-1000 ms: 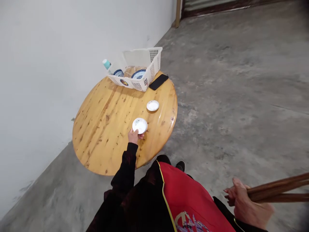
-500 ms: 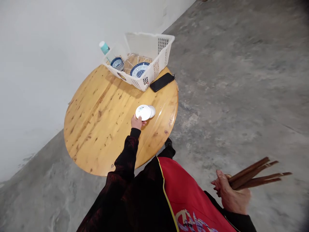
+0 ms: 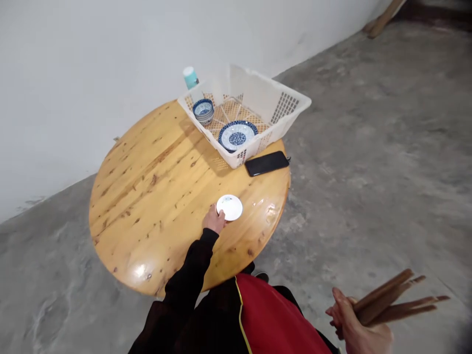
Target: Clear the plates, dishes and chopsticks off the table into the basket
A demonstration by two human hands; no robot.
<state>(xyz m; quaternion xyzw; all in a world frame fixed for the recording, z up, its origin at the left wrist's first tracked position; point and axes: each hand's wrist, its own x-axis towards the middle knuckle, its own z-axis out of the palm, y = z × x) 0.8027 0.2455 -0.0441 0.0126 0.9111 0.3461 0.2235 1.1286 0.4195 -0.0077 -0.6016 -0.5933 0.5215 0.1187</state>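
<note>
My left hand [image 3: 215,221] pinches the near left edge of a small white saucer [image 3: 231,208], its thumb on top. The saucer is over the right part of the round wooden table [image 3: 147,231]; whether it touches the wood I cannot tell. Off to the right, above the floor, my right hand [image 3: 356,324] is wrapped round a bundle of brown chopsticks [image 3: 387,302], their ends fanning out to the right.
A white plastic basket [image 3: 291,115] at the table's far side holds stacked blue-and-white bowls [image 3: 203,111] and plates [image 3: 237,136]. Beside it lies a black phone [image 3: 267,163]. A turquoise, white-topped container [image 3: 191,77] stands behind the basket, near the wall [image 3: 110,59].
The second white piece beneath the saucer's right side no longer shows; only one saucer is visible. My view has shifted, moving the table and basket in the picture. The chopsticks stay in my right hand.
</note>
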